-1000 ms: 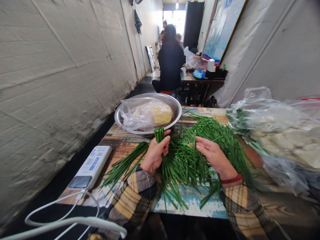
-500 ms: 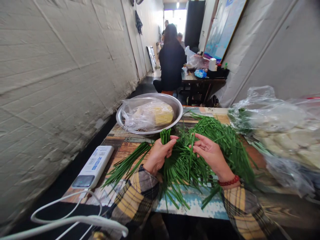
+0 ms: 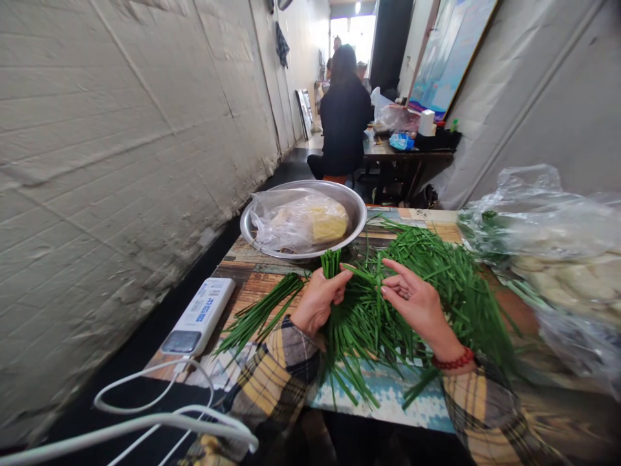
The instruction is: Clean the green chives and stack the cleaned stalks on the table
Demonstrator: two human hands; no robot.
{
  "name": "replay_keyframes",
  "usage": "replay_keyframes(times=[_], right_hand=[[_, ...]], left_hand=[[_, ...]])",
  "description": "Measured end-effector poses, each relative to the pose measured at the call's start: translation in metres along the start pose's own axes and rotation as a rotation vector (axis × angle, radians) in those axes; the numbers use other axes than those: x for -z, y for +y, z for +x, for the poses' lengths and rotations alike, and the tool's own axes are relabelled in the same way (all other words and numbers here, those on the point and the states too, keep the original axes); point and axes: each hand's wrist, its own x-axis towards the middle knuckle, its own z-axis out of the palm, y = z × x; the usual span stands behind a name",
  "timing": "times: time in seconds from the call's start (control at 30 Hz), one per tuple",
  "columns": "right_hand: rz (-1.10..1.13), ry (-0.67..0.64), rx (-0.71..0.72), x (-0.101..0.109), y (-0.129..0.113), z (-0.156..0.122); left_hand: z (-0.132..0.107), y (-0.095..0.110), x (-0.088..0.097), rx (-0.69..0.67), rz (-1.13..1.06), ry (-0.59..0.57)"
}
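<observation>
My left hand (image 3: 323, 294) is closed around an upright bunch of garlic chives (image 3: 332, 260), its thumb near the top and the long green leaves fanning out below. To its right, my right hand (image 3: 414, 298) has the thumb and middle fingers drawn together at a thin chive blade, with the index finger stretched out above. One blade slants between the two hands. Behind and beneath my right hand spreads a loose heap of chives (image 3: 427, 259). A smaller sorted bundle of chives (image 3: 264, 310) lies left of my left hand.
A metal basin (image 3: 359, 223) holding a plastic bag with something yellow stands at the back. A white power bank (image 3: 216, 304) with a cable (image 3: 145, 424) lies left. Clear bags (image 3: 557, 220) of pale pieces sit right. A person (image 3: 343, 116) sits beyond, back turned.
The view has shifted slightly left, so everything sits further right. My right index finger has straightened away from the blade, and a blade now slants between my hands. My left hand keeps its bunch.
</observation>
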Motion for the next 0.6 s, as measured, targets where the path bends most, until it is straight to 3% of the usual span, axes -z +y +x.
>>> replay_keyframes(times=[0.23, 0.6], right_hand=[[-0.070, 0.003, 0.025, 0.0009, -0.0003, -0.0004], [-0.107, -0.033, 0.092, 0.0017, -0.0012, -0.0016]], left_hand=[[-0.0013, -0.0006, 0.0011, -0.008, 0.001, -0.066], [0.0026, -0.0017, 0.0028, 0.025, -0.046, -0.002]])
